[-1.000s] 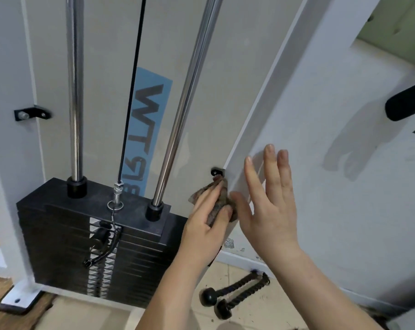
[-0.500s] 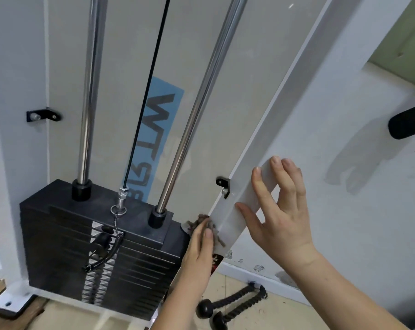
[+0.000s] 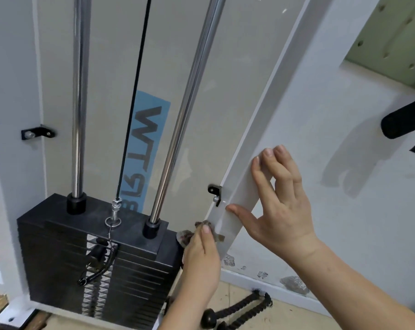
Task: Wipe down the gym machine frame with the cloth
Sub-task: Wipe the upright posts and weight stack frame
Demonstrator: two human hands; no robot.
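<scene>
The left forearm and right forearm are bare, fingernails short and plain.

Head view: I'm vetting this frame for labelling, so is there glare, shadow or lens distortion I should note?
Head view: bright streaks of glare run along the chrome guide rods; a soft grey shadow falls on the wall right of the frame upright; the upright and rods splay apart, likely wide-angle distortion; lighting is otherwise even, with no obvious motion blur.

Black rope handle on floor
</scene>
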